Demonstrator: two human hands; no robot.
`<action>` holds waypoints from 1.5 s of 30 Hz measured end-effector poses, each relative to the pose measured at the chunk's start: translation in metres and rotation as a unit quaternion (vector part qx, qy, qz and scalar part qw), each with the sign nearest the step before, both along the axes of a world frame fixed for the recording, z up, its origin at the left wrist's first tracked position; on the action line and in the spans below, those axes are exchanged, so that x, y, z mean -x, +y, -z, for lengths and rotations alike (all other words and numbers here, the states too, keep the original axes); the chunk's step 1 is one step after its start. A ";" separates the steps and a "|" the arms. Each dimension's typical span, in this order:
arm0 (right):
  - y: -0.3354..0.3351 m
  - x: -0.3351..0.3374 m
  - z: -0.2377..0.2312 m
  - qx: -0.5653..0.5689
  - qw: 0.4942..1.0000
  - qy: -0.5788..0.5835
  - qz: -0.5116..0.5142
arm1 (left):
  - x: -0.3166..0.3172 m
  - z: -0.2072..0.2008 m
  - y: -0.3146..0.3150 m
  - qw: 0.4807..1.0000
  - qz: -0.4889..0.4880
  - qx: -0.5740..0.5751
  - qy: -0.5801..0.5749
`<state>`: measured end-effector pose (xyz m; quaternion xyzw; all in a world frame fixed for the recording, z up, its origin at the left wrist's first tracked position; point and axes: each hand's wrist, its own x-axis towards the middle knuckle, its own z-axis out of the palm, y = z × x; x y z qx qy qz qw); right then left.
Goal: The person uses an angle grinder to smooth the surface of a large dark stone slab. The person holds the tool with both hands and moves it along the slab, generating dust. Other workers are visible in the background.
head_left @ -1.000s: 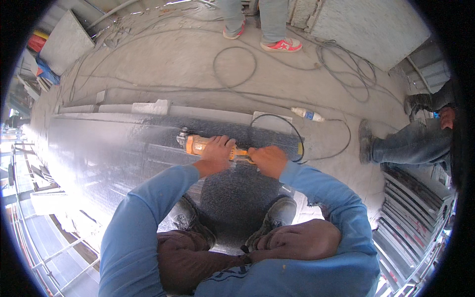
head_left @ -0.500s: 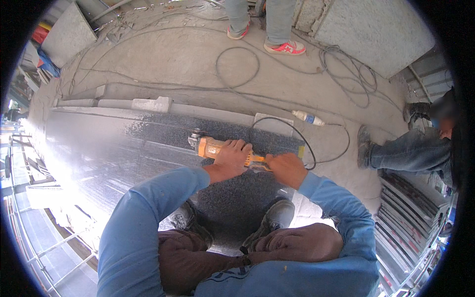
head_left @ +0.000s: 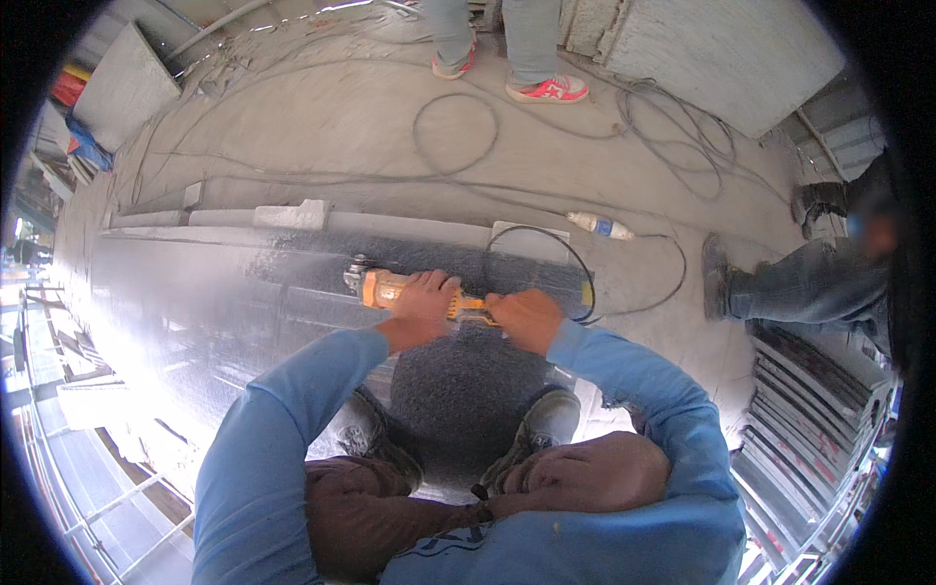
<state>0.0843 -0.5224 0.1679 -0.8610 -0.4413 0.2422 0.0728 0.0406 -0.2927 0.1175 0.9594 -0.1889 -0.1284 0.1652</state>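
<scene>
Both my hands grip a yellow angle grinder point(head_left: 387, 290) over a dark stone slab point(head_left: 458, 390). Wrapped around the front of its body is my left hand point(head_left: 425, 300), close behind the grinding head. My right hand point(head_left: 529, 318) closes on the rear handle. The guarded disc end points left, at the slab's far edge; whether the disc touches the stone I cannot tell. Pale dust spreads leftward over the slab and hides part of its surface. A black cord loops from the tool to a white and blue connector point(head_left: 602, 226) on the floor.
Long cables point(head_left: 458, 132) coil across the dusty floor. Someone in red shoes point(head_left: 551, 90) stands beyond the slab; another person's leg point(head_left: 795, 291) is at the right. Several stacked slabs point(head_left: 814, 419) lie at lower right. Pale blocks point(head_left: 292, 214) line the slab's far edge.
The grinder and both my hands have moved left along the slab. A dust plume now streams left from the disc end. My view has shifted slightly.
</scene>
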 end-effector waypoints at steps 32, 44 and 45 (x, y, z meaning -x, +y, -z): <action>-0.003 -0.001 -0.007 -0.048 0.998 -0.026 -0.011 | 0.002 0.010 0.005 1.000 0.002 -0.005 -0.012; -0.034 0.005 -0.042 0.040 0.999 0.004 0.015 | 0.002 -0.021 -0.036 0.999 0.038 0.026 -0.021; -0.035 0.005 -0.045 0.040 0.999 0.004 0.014 | 0.002 -0.021 -0.035 0.999 0.040 0.026 -0.025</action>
